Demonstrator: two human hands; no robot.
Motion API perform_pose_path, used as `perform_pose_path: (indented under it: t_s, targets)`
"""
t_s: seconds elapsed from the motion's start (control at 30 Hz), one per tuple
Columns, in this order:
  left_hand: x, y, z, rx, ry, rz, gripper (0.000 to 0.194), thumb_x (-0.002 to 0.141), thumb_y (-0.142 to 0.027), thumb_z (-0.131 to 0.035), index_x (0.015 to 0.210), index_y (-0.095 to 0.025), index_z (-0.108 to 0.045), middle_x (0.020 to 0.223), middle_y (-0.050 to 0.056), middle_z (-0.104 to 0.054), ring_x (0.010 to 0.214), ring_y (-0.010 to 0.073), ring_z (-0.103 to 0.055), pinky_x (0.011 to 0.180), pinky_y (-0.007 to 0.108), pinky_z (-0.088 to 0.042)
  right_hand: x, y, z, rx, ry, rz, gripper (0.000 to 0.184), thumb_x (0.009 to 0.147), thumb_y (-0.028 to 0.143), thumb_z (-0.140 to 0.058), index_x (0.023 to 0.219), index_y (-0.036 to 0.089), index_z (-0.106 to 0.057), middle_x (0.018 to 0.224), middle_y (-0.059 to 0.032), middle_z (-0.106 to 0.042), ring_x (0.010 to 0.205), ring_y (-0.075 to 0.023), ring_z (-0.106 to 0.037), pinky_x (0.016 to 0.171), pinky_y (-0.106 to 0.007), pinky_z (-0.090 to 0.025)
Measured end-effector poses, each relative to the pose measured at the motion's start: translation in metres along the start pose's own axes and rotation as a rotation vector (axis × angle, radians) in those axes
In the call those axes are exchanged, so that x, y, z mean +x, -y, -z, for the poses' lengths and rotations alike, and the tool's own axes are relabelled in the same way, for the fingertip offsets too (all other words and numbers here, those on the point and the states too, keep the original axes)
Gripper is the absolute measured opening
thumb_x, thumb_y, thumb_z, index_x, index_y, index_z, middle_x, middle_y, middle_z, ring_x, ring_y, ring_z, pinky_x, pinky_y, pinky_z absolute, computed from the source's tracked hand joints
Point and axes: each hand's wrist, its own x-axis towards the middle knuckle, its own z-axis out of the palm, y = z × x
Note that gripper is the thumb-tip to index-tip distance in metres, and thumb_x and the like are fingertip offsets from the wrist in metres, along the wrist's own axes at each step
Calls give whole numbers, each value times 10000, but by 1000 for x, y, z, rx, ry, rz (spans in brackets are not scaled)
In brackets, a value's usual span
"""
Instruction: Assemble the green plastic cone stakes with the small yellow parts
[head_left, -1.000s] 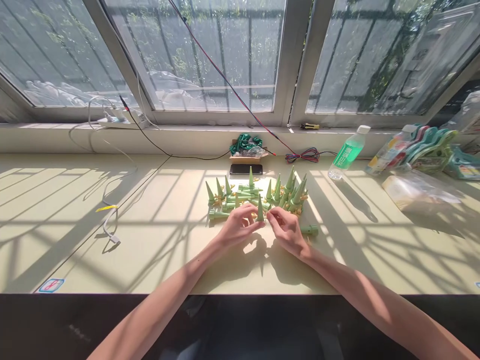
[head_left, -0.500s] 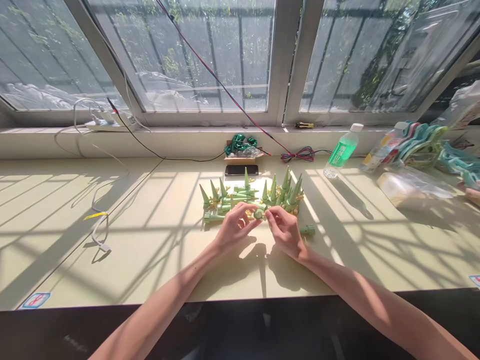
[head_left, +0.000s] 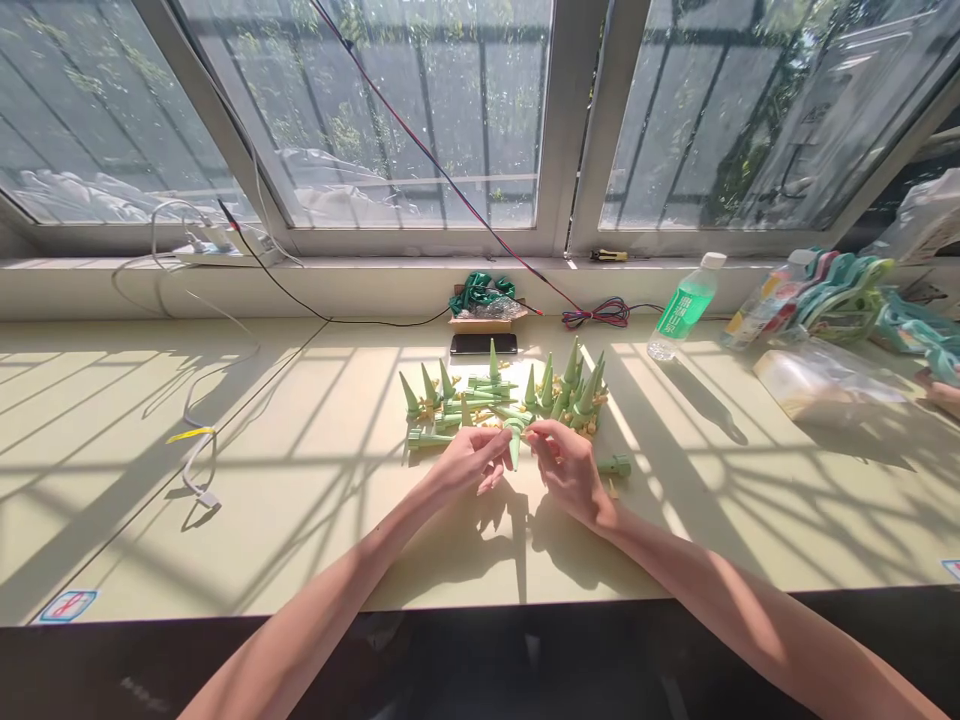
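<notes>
Just above the table, a green cone [head_left: 515,447] hangs between my hands with its tip pointing down toward me. My left hand [head_left: 472,460] has thumb and finger pressed to the cone's left side, its other fingers loosely curled. On the right side of the cone, my right hand [head_left: 568,468] pinches at its edge; what lies between those fingertips is too small to make out. Behind the hands are several upright green cones [head_left: 586,395] and lying green rods [head_left: 431,439], with small yellowish pieces among them. A short green tube [head_left: 615,465] lies by my right hand.
Behind the pile lie a black phone [head_left: 484,344] and a small box [head_left: 486,320] of green material. A bottle [head_left: 681,308] and a plastic bag [head_left: 821,380] stand to the right. A white cable [head_left: 196,460] lies left. Another person's hand [head_left: 941,390] shows at the right edge.
The cone has turned between my fingers, from tip up, through tip facing me, to tip down. My left fingers have shifted their hold. The view swung slightly right.
</notes>
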Motion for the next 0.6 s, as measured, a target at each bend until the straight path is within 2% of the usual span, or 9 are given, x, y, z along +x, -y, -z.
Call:
perform_pose_path:
  t_s: [0.3,0.37,0.47,0.6]
  targets:
    - [-4,-5,-4,74,-69,-113,424,827,-543,-719,757,-161,-551,577,-39,-539,413,82,-501,372,195,-385,-1,2,2,8,14,-83,199,995,343,-514,885,199,-598,685,5,-552,525,-118,-475,479,-252,-386]
    - [-3,-3,-4,93,-104,-161,405,809,-520,-747,815,-152,-578,655,-25,-561,451,77,-513,374,186,-394,-2,1,2,16,10,-97,223,995,358,-511,854,201,-583,654,18,-525,513,-116,-455,476,-251,-367]
    - [-2,2,-4,167,-164,-259,401,787,-470,-784,975,-147,-637,806,9,-607,548,82,-546,446,194,-476,-2,1,1,18,12,-108,247,992,369,-509,815,205,-562,604,35,-477,500,-117,-426,478,-254,-343]
    - [-3,5,-3,300,-207,-392,368,835,-393,-759,1113,-167,-674,981,55,-619,667,95,-587,547,209,-549,-2,2,1,5,8,-124,257,992,344,-500,776,209,-538,583,46,-424,501,-115,-397,489,-255,-324]
